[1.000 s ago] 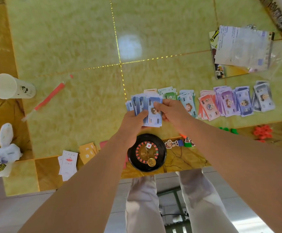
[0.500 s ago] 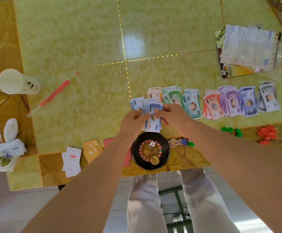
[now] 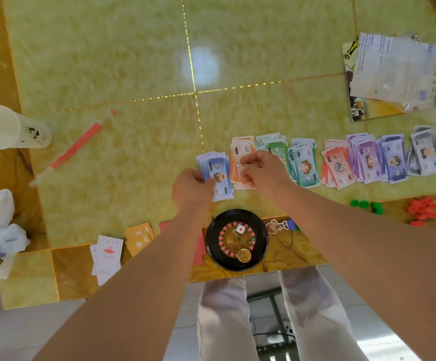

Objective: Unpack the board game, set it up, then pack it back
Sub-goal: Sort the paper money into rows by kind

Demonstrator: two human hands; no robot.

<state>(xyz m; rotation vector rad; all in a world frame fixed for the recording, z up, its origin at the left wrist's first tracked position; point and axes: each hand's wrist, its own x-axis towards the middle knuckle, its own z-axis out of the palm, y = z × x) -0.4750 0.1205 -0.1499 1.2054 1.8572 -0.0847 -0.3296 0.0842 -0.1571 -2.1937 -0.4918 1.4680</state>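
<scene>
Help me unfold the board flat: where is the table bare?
Bare: the far table beyond the banknotes, between the red stick and the paper sheet; also between stick and cards. Crowded: the near edge around the roulette wheel.

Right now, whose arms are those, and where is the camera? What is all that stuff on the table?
Those are a person's own two bare arms. The camera sits on their head and looks down, so you see just what they see, even their legs below the table. On the table there is a row of toy money piles in different colours. There is also a black roulette wheel with a small white die in it, and some cards near the edge. Green counters and red counters are on the right, and a white cup is on the left. The left hand grips a bunch of blue notes. The right hand, fingers curled, seems to pinch the orange notes beside them.
</scene>
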